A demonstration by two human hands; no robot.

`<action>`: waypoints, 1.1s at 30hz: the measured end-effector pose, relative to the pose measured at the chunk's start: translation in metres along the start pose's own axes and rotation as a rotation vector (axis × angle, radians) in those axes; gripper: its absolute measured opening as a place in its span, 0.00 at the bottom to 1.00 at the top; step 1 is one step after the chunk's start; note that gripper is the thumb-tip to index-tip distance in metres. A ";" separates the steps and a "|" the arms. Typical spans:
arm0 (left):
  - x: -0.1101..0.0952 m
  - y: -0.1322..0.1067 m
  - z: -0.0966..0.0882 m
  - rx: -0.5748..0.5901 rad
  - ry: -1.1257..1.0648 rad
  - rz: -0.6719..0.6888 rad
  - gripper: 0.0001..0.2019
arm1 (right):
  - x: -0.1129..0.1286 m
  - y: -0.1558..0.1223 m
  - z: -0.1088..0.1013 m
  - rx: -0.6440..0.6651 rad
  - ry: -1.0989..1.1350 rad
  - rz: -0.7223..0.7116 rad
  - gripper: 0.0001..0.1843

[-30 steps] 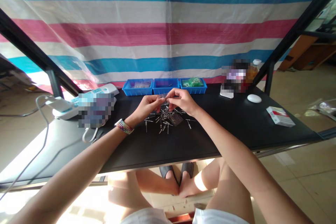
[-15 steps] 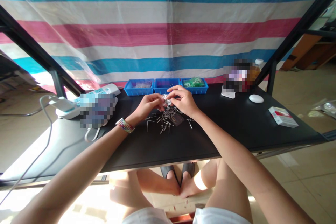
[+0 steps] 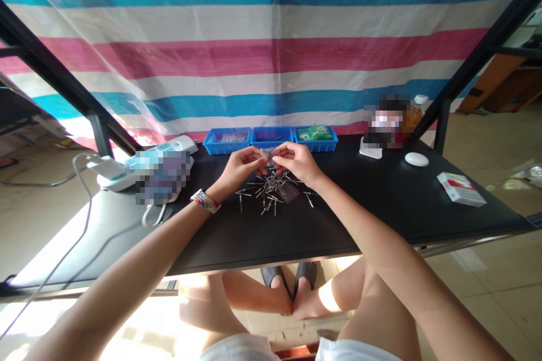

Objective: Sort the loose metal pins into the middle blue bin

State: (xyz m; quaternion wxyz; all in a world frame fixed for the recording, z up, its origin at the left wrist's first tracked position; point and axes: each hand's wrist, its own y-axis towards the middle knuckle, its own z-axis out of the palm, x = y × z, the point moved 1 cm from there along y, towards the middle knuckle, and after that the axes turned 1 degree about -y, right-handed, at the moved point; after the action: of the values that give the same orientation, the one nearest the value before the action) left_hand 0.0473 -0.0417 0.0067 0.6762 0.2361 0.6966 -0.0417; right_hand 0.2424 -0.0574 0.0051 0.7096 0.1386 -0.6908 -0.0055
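Note:
My left hand (image 3: 240, 168) and my right hand (image 3: 296, 161) meet above the black table (image 3: 381, 208), fingers pinched on a small clear packet (image 3: 267, 154) held between them. Just below the hands lies a loose pile of several small metal pins (image 3: 266, 192). Beside the pile rests a small dark flat piece (image 3: 289, 193). A striped band sits on my left wrist (image 3: 205, 201).
Three blue trays (image 3: 271, 138) line the table's back edge, the right one (image 3: 317, 136) holding green parts. A white device with cables (image 3: 127, 172) sits at left. At right are a white stand (image 3: 370, 150), a white oval object (image 3: 416, 159) and a small box (image 3: 460, 188).
Both hands stay together over the pins, shifting slightly as the fingers rework the small packet. The view has drifted a little to the left.

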 end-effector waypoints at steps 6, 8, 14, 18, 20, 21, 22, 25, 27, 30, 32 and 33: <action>0.001 0.000 -0.001 -0.049 0.013 0.007 0.19 | 0.001 0.000 -0.004 -0.013 0.013 0.037 0.14; 0.003 0.003 -0.006 -0.121 -0.015 0.001 0.18 | 0.002 0.000 -0.008 -0.039 0.006 0.044 0.13; 0.016 0.015 -0.038 -0.457 -0.138 -0.022 0.16 | 0.007 0.002 -0.017 -0.136 0.006 0.041 0.10; 0.024 0.020 -0.056 -0.602 -0.167 -0.033 0.16 | 0.009 0.001 -0.016 -0.132 0.003 0.043 0.10; 0.025 0.021 -0.061 -0.621 -0.184 -0.030 0.17 | 0.010 0.000 -0.015 -0.127 0.000 0.046 0.10; 0.025 0.021 -0.062 -0.614 -0.199 -0.026 0.18 | 0.009 0.000 -0.015 -0.124 -0.001 0.046 0.11; 0.025 0.021 -0.062 -0.599 -0.218 -0.024 0.19 | 0.009 0.000 -0.014 -0.122 -0.001 0.047 0.11; 0.023 0.020 -0.060 -0.555 -0.281 -0.030 0.19 | 0.010 0.001 -0.017 -0.121 -0.019 0.033 0.11; 0.022 0.019 -0.057 -0.537 -0.292 -0.030 0.20 | 0.013 0.001 -0.022 -0.079 -0.102 -0.003 0.11; 0.021 0.017 -0.052 -0.503 -0.258 -0.017 0.19 | 0.024 -0.004 -0.031 0.114 -0.466 -0.078 0.11; 0.021 0.016 -0.048 -0.477 -0.241 -0.021 0.18 | 0.032 -0.011 -0.035 0.251 -0.754 -0.072 0.13; 0.021 0.016 -0.046 -0.464 -0.236 -0.027 0.18 | 0.035 -0.014 -0.036 0.315 -0.848 -0.042 0.14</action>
State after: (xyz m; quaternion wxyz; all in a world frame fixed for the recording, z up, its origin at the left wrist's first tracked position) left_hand 0.0117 -0.0046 -0.0053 0.7883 0.0588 0.6068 0.0830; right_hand 0.2824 -0.0712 0.0363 0.3341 0.2444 -0.9098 0.0289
